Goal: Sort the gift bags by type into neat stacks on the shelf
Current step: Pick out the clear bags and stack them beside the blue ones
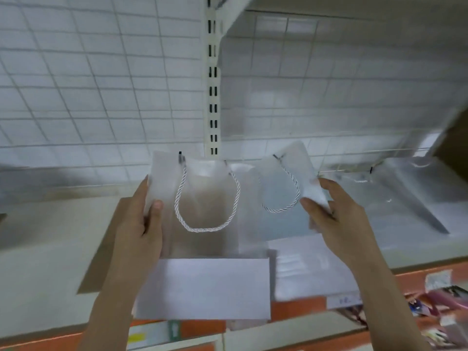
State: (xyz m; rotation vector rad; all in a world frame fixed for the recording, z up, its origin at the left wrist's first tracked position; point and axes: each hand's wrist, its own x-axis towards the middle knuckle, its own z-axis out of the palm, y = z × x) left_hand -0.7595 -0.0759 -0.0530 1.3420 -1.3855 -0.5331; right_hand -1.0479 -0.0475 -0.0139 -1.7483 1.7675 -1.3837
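Note:
I hold two frosted translucent gift bags with white twisted-rope handles above the white shelf (pixel 45 269). My left hand (pixel 141 224) grips the left edge of the larger bag (pixel 207 249), thumb on its front; its white base hangs past the shelf's front edge. My right hand (pixel 336 214) pinches the right edge of the smaller bag (pixel 281 193), which partly overlaps the larger one's right side. A flat brown sheet or bag (pixel 106 254) lies on the shelf under my left arm. More clear bags (pixel 395 198) lie on the shelf at right.
A white wire-grid back panel (pixel 101 84) and a slotted upright post (pixel 212 84) stand behind the shelf. A brown object (pixel 453 145) juts in at the right edge. Orange price strips and colourful goods (pixel 435 310) sit below the shelf's front edge.

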